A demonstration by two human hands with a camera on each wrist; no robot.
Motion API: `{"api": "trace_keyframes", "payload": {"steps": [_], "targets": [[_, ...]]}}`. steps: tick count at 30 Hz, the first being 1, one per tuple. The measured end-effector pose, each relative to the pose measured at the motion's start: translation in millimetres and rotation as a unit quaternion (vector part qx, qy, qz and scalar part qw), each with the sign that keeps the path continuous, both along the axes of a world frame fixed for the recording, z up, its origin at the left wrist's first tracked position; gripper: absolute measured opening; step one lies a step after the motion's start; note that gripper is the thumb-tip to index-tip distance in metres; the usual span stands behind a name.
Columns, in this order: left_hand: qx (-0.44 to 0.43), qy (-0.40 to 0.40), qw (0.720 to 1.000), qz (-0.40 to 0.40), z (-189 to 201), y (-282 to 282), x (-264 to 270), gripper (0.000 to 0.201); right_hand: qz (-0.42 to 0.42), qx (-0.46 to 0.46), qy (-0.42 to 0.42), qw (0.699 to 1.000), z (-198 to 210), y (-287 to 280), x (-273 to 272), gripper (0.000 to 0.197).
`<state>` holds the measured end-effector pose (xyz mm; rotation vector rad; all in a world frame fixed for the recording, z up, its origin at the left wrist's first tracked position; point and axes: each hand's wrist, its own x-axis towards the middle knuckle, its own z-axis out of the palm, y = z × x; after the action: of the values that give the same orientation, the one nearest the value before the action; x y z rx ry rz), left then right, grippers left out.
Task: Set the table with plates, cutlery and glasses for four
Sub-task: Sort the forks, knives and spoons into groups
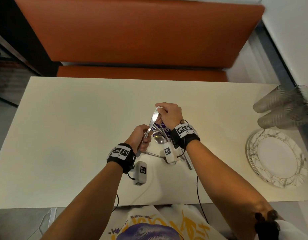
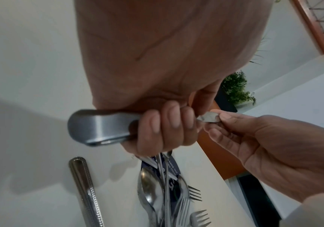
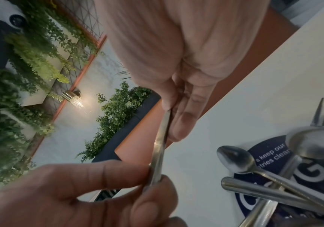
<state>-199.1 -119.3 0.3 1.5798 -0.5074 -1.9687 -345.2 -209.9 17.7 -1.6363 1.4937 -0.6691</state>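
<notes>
While both hands share one table knife (image 1: 152,120) above counter (image 1: 80,118) centre, left hand (image 1: 141,136) wraps the handle and right hand (image 1: 168,115) pinches the blade tip. Cutlery pile (image 1: 162,138) sits just beneath; plates (image 1: 278,159) at 3 o'clock, glasses (image 1: 285,108) at 2. Advice: release the tip and lay the knife flat at one setting, clear of the pile.

The head camera looked steeply down over the table (image 1: 80,118). Both wrist cameras sat close under the palms, sharing the knife (image 2: 103,127) and cutlery pile (image 3: 293,176).
</notes>
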Motion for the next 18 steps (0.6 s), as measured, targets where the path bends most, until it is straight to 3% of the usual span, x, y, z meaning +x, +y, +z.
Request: {"api": "trace_keyframes", "payload": {"steps": [10, 14, 15, 18], "targets": [[-0.001, -0.045, 0.998, -0.042, -8.2, -23.1, -12.2, 0.035, -0.003, 0.096, -0.018, 0.995, 4.4, -16.1, -18.1, 0.026], [-0.057, -0.087, 0.992, -0.068, -0.4, -47.9, -17.2, 0.037, -0.056, 0.136, -0.069, 0.987, 2.5, -34.9, -33.6, 0.026], [-0.094, -0.139, 0.982, -0.091, 0.1, -55.8, -17.2, 0.032, -0.079, 0.145, -0.082, 0.983, 0.6, -40.4, -38.5, 0.026], [-0.227, -0.318, 0.905, -0.165, -7.0, -76.6, -11.9, 0.012, -0.153, 0.166, -0.112, 0.968, -4.0, -55.0, -55.0, 0.025]]}}
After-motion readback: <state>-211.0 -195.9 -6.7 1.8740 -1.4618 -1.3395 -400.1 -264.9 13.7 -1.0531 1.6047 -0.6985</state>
